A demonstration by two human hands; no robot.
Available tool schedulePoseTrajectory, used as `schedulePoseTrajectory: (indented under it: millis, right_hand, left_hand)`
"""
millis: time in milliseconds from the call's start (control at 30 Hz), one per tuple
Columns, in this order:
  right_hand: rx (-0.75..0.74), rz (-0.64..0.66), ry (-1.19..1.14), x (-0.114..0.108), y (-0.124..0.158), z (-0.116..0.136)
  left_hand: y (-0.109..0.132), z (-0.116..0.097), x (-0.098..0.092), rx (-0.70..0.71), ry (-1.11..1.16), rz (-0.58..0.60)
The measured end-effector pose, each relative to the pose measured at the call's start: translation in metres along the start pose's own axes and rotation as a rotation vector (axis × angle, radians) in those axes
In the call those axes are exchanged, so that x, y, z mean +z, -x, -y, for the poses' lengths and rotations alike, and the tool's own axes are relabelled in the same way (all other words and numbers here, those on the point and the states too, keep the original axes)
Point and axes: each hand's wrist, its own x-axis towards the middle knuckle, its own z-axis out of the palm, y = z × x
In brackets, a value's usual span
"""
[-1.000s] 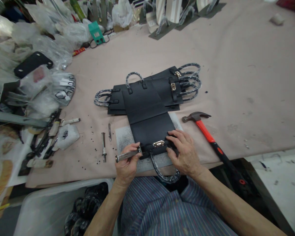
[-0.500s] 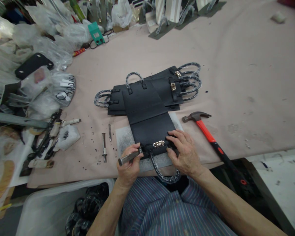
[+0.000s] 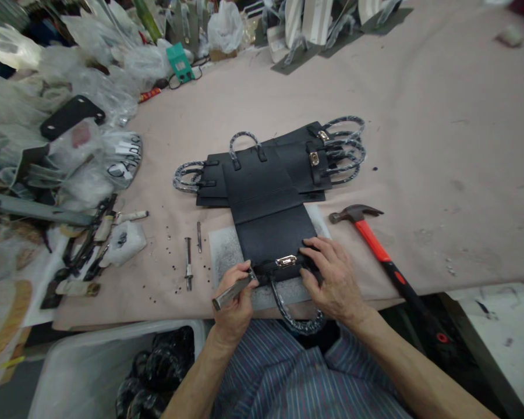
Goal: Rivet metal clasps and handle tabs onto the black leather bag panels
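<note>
A black bag panel (image 3: 275, 230) lies over a speckled white board (image 3: 222, 247), its wrapped handle (image 3: 299, 323) hanging toward my lap. Across its near end runs a black strap with a gold clasp (image 3: 286, 261). My left hand (image 3: 233, 302) is closed around a metal punch (image 3: 231, 293), tilted, its tip at the strap's left end. With thumb and fingers, my right hand (image 3: 332, 276) grips the strap's right end. Just right of that hand lies a claw hammer (image 3: 375, 244) with a red and black handle.
More black bag panels (image 3: 213, 174) with wrapped handles are stacked behind. Two slim metal tools, one a thin rod (image 3: 199, 237), the other a longer setter (image 3: 188, 265), lie left. Plastic bags and a teal box (image 3: 180, 62) crowd the far left. A plastic bin (image 3: 82, 355) stands below the table edge.
The view has shifted slightly, so everything sits a little further right and lower. Both hands keep their hold on the punch and strap, with barely any movement.
</note>
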Motion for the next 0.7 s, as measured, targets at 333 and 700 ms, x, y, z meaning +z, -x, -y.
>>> schedulePoseTrajectory:
  millis: [333,700]
  right_hand:
    - [-0.014,-0.01,0.011,0.001,0.0,0.0]
    - [-0.017,-0.015,0.016,0.0,0.0,0.001]
  left_hand:
    - [-0.017,-0.003,-0.002,0.043,0.046,0.068]
    - [-0.032,-0.006,-0.002,0.052,0.075,0.154]
